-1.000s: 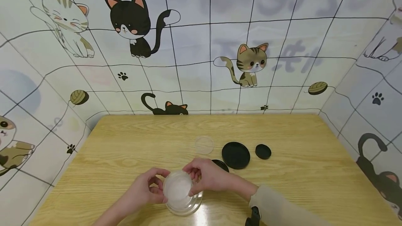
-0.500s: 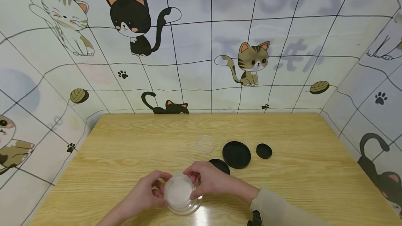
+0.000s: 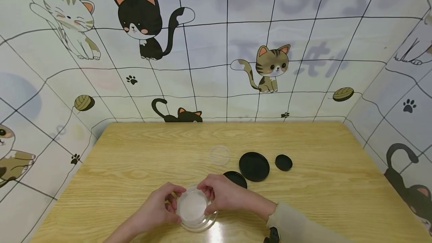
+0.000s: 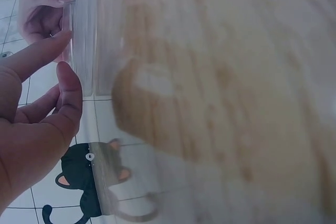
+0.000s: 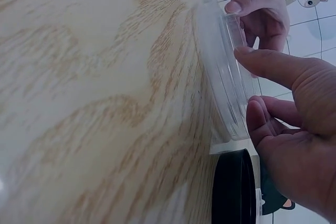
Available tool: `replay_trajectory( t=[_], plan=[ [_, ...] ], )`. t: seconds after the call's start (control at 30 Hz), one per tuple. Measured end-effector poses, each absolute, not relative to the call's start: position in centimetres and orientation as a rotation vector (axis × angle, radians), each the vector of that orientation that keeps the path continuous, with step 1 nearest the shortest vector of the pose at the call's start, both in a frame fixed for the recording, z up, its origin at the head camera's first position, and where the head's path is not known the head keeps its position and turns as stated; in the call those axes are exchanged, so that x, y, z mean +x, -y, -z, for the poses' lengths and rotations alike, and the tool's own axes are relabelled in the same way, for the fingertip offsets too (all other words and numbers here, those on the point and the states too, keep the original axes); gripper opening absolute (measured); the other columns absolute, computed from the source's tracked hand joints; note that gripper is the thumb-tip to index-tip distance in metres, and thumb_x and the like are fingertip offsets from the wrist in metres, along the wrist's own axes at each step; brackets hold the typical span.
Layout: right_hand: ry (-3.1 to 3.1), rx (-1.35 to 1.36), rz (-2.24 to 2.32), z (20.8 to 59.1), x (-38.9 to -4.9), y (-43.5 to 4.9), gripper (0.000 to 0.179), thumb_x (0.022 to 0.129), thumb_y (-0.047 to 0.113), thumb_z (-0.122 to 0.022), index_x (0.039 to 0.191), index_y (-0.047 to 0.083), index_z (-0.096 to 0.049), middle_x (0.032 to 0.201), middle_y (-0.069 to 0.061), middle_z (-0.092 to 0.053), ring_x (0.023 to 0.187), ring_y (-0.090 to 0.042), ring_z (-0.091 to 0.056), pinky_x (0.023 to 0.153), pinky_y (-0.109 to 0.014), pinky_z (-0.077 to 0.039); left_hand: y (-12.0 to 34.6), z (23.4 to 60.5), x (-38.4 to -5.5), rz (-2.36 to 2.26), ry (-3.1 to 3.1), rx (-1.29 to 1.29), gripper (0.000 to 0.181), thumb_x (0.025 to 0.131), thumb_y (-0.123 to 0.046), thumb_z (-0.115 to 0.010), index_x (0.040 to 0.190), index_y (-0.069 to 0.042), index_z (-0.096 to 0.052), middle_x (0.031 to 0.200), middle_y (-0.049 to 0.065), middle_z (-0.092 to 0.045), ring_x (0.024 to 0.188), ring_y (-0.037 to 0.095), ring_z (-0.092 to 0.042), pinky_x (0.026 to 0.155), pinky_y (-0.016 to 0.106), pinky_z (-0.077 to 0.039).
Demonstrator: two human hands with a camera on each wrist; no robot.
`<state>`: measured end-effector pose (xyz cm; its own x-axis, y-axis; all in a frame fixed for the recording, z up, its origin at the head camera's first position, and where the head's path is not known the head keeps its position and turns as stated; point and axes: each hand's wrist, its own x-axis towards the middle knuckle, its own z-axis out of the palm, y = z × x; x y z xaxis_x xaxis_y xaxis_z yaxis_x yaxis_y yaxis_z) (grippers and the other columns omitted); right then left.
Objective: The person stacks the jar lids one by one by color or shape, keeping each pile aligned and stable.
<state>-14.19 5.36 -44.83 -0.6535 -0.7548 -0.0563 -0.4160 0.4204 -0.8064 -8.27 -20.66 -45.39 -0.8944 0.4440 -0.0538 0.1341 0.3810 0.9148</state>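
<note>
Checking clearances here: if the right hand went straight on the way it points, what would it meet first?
The clear, round plastic container the right hand seems to grip; the left hand lies beyond, depth unclear.

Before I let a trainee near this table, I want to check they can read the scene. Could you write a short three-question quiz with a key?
1. Count: how many black discs show on the table in the head view?
2. True or false: in the head view, the clear disc lies to the right of the largest black disc.
3. Short answer: what do the left hand and right hand hold between them?

Key:
1. Three, one of them partly hidden by the right hand.
2. False; it lies to the left.
3. A clear round container.
</note>
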Motion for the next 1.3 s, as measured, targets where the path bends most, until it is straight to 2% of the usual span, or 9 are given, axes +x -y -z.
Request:
replay_trajectory(
  t=[0.97, 1.3],
  plan=[
    [-2.27, -1.099, 1.081, 44.66, -14.28, -5.53, 0.054, 0.071, 0.006, -0.094, 0.118, -0.001, -0.067, 0.092, 0.003, -0.058, 0.077, -0.002, -0.055, 0.071, -0.017, -0.051, 20.28, 45.31, -8.45, -1.449, -2.418, 0.496, 0.065, 0.066, 0.004, -0.091, 0.124, 0.002, -0.063, 0.107, 0.01, -0.056, 0.081, 0.012, -0.058, 0.066, 0.025, -0.055],
    [-2.269, -1.095, 1.089, 44.69, -14.25, -5.54, 0.054, 0.072, 0.007, -0.094, 0.118, -0.001, -0.067, 0.091, 0.006, -0.057, 0.076, 0.0, -0.055, 0.072, -0.017, -0.051, 20.28, 45.33, -8.53, -1.415, -2.433, 0.483, 0.065, 0.066, 0.002, -0.092, 0.125, 0.003, -0.063, 0.107, 0.009, -0.055, 0.08, 0.011, -0.057, 0.066, 0.025, -0.054]
  ],
)
